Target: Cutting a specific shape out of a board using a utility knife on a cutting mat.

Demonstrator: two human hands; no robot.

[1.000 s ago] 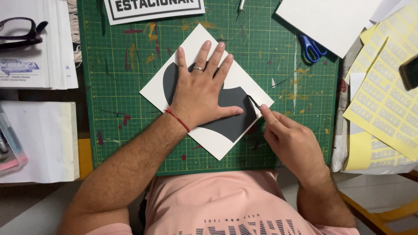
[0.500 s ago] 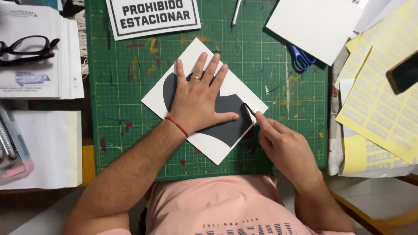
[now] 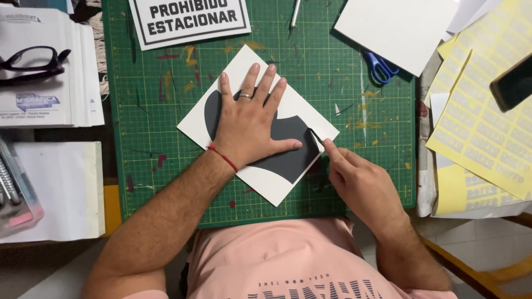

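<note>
2 hands worked 1 white sheet (image 3: 206, 123): left hand (image 3: 252, 124) lay flat, fingers spread; right hand (image 3: 363, 185) fingers pinched a craft knife (image 3: 316, 136), whose blade risked slipping toward the left thumb.

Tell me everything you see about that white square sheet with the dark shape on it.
The white sheet looks like thin card or vinyl backing, turned diamond-wise, flat on the green cutting mat. A dark grey curved shape covers its middle. The left hand presses flat on it; the right hand holds a thin blade at its right edge.
</note>
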